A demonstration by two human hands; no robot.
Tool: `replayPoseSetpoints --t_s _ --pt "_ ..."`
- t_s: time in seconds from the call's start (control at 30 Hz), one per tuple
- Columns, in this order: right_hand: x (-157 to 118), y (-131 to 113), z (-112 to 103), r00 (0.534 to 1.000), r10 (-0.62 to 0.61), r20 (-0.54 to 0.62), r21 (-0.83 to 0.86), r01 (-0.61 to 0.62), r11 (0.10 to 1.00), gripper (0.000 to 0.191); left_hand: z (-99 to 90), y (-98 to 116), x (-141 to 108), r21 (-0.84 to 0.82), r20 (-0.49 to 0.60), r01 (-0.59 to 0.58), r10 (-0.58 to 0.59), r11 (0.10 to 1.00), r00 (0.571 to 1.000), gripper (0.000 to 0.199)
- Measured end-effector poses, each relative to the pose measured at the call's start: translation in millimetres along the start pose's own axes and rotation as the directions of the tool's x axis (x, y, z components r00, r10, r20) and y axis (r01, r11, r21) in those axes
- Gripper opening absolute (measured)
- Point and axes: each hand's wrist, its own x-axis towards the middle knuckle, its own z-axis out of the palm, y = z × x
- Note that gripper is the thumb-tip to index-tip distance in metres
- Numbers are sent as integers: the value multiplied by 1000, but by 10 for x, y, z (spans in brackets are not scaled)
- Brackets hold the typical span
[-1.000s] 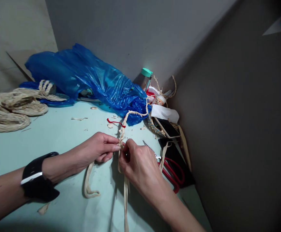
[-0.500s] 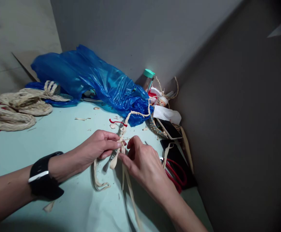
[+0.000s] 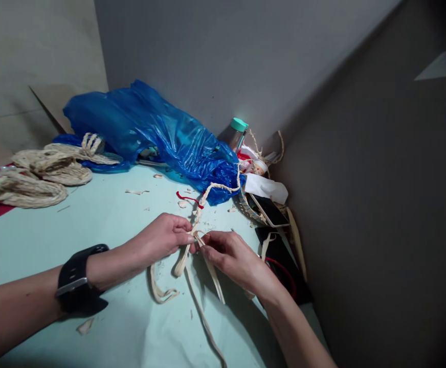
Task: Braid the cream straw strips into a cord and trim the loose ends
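Near the bench's [image 3: 54, 225] right edge, the left hand [image 3: 161, 240] and right hand [image 3: 230, 255] pinch pale flat fibre strips [image 3: 192, 255] where they join a braided cord [image 3: 207, 191]; light, limp, probably raffia, best gripped close to the braid, loose tails trailing

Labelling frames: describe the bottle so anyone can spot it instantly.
Find the crumpled blue plastic bag against the back wall. Just past its right end, in the corner clutter, stands a bottle. Its teal-green cap sets it apart from the pale fibre strips and white paper nearby.
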Motion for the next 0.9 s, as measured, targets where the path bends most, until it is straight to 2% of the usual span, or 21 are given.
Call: replayPoseSetpoints --t_s 0.1,0.17,0.27,0.33,0.47,0.57,0.63,0.73,0.83,0.9 --pt "-17 -40 20 999 -44 -31 13 44 999 21 -7 -20 -6 0 -15 3 -3 1000 1000 13" --pt "-12 -40 66 995 -79 -60 94 84 992 21 -6 -35 -16 -6 -38 3 -3 1000 999 12" --pt "-6 -28 145 996 -69 -62 279 83 957 22 5 -54 -32 -16 -72 -5 4 1000 997 15" --pt "-24 -34 175 997 -36 -73 295 56 954 25 16 -53 -42 -30 -86 -16 13 999 996 16" --pt "-111 -95 197 980 -42 -194 69 57 996 31 30 -17 -55 -80 -46 -25 21 996 999 15" --pt "-162 -150 257 966 -102 -237 -20 100 995 25 23 6 -56 -110 3 -23 24 994 1000 17" --pt "-171 -169 327 961 -139 -239 -73 125 989 21 16 7 -55 -129 31 -14 18 992 999 19" --pt "-158 -158 434 960 -174 -221 -202 129 971 28 11 0 -61 -168 79 -2 15 986 997 18" --pt "-150 -126 476 959 -220 -178 -392 136 910 38 18 15 -82 -208 103 -19 41 978 994 21" --pt "-163 -116 445 955 -249 -159 -472 149 869 33 30 39 -100 -225 103 -27 51 974 993 22"
